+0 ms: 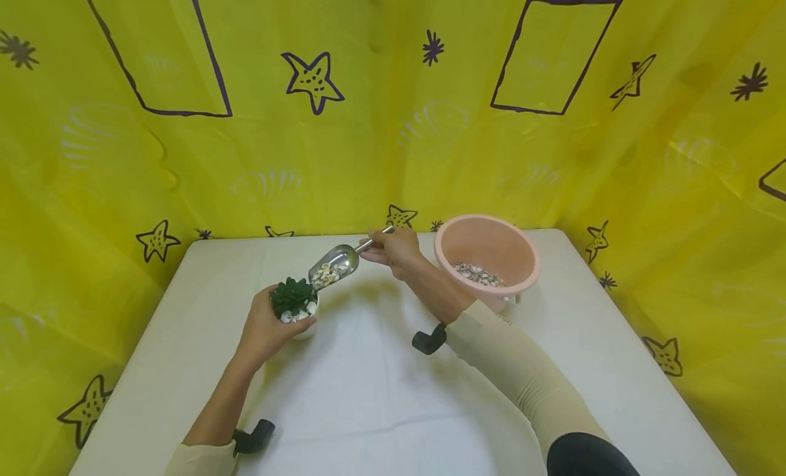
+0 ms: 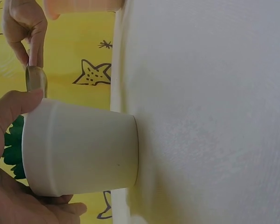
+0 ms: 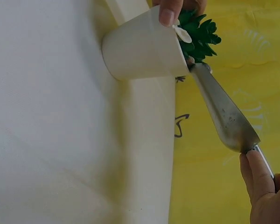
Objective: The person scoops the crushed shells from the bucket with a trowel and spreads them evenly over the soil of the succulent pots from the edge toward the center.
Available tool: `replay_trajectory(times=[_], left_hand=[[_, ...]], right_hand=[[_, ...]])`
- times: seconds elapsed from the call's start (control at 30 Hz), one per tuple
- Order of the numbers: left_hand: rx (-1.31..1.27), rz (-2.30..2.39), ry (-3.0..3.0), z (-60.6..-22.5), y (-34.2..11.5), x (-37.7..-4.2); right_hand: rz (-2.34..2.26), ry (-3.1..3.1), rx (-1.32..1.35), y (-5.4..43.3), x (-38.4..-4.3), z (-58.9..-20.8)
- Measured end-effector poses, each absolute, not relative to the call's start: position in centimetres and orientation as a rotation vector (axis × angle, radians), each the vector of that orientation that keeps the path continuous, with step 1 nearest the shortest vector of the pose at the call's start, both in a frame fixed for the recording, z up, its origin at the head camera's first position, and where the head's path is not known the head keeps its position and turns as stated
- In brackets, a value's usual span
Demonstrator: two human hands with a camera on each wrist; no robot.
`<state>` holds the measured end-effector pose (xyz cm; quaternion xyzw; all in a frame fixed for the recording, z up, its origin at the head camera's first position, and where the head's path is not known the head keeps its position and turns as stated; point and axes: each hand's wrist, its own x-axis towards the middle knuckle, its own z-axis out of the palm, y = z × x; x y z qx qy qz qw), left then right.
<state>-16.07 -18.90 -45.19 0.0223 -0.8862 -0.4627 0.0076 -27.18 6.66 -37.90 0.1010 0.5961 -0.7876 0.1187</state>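
A white flowerpot (image 2: 88,147) with a green succulent (image 1: 291,294) and white stones around the plant stands on the table. My left hand (image 1: 265,327) grips it near the rim, thumb on one side and fingers on the other. By its thin handle, my right hand (image 1: 397,249) holds a metal scoop (image 3: 226,119). Small pale pebbles (image 1: 328,275) lie in the scoop's bowl. The scoop tilts down toward the pot, and its lip is at the rim beside the succulent. Much of the right fingers' grip is hidden in the head view.
Behind my right forearm, a pink basin (image 1: 485,247) with more pebbles (image 1: 479,274) inside stands at the back right of the white-covered table (image 1: 368,408). A yellow patterned curtain (image 1: 381,142) hangs behind the table and along both sides.
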Motion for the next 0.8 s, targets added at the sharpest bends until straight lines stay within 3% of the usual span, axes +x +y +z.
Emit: replay_trajectory(times=[0.8], left_hand=[[0.125, -1.416, -2.796, -45.1, -18.55, -16.04]], right_hand=[[-2.301, 1.75, 0.299, 6.72, -27.1, -37.87]])
